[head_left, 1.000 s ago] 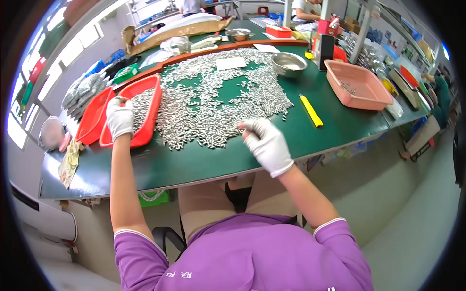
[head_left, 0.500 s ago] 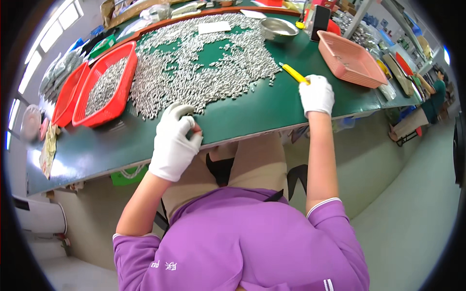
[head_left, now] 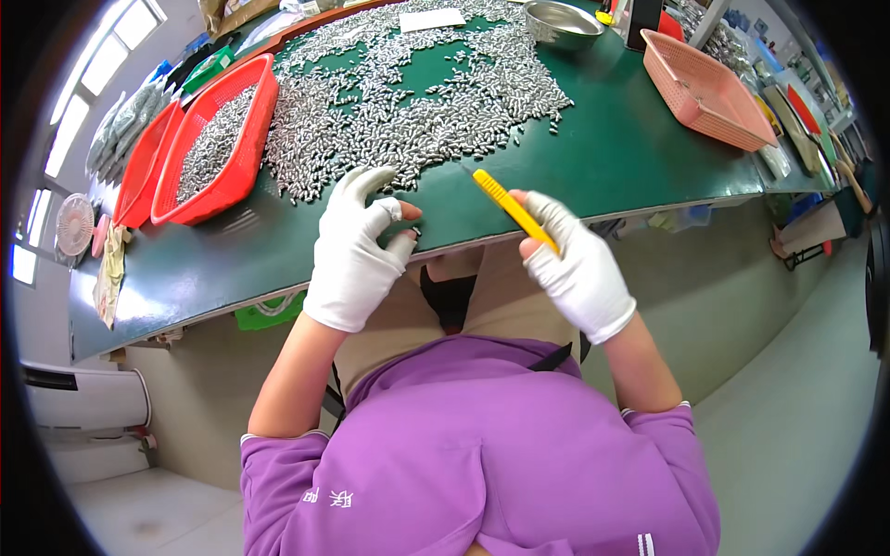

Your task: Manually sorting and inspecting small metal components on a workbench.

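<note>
In my right hand (head_left: 584, 264), which wears a white glove with bare thumb and index tips, is a yellow utility knife (head_left: 512, 208). Its narrow blade points up and left, toward my other hand. My left hand (head_left: 357, 250), gloved the same way, hovers at the table's front edge with thumb and index finger curled toward each other. A tiny dark thing shows at those fingertips, too small to make out. Just beyond the left fingers spreads a wide layer of small silver metal pieces (head_left: 389, 134) on the green table (head_left: 612, 139).
At the left, a red basket (head_left: 262, 111) holds more metal pieces, with a second red basket (head_left: 139, 176) beside it. Farther back are a white card (head_left: 432, 19) and a metal bowl (head_left: 563, 25). A pink basket (head_left: 709, 104) stands at the right.
My right hand has come left and nearer with the knife, closer to my left hand. The left thumb and index finger now show more plainly. The whole view has shifted slightly.
</note>
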`<action>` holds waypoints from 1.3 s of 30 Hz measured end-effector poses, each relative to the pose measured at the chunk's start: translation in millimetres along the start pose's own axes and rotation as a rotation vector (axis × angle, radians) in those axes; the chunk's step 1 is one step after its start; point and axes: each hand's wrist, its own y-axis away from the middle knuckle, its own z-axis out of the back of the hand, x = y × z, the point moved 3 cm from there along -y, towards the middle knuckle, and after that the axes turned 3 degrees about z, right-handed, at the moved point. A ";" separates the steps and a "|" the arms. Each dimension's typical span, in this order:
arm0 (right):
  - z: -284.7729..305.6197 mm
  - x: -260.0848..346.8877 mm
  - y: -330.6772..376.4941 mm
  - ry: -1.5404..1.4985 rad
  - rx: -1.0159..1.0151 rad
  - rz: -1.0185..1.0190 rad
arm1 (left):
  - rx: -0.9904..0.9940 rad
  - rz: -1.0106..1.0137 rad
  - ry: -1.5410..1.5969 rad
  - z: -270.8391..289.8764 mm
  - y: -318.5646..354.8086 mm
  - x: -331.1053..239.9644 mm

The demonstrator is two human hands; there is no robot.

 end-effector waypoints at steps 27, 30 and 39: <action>-29.4 35.3 10.5 0.382 0.245 0.157 | -0.041 0.020 -0.022 -1.4 2.8 7.4; -31.0 28.2 12.4 0.410 0.259 0.203 | -0.021 0.030 -0.020 -0.6 0.4 3.0; -27.2 43.1 2.4 0.531 0.393 0.141 | 0.004 0.029 -0.005 2.8 0.6 2.9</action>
